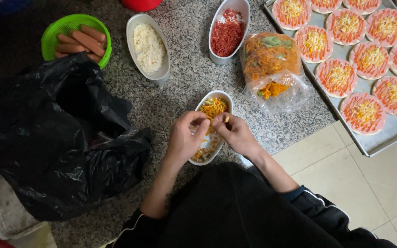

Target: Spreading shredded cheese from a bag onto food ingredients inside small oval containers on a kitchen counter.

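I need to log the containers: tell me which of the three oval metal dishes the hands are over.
The near dish of orange and green shreds, under both hands. The white-filled dish and red-filled dish lie farther off, untouched.

On the speckled stone table (180, 87) — a green basket (51, 34) holding sausages (80, 41), an oval tin of white shreds (148, 47), another of red shreds (227, 33). A clear bag of orange shredded mix (272, 64) lies beside a metal tray (382, 135) of topped round bases. A crumpled black bag (56, 138) sits left.
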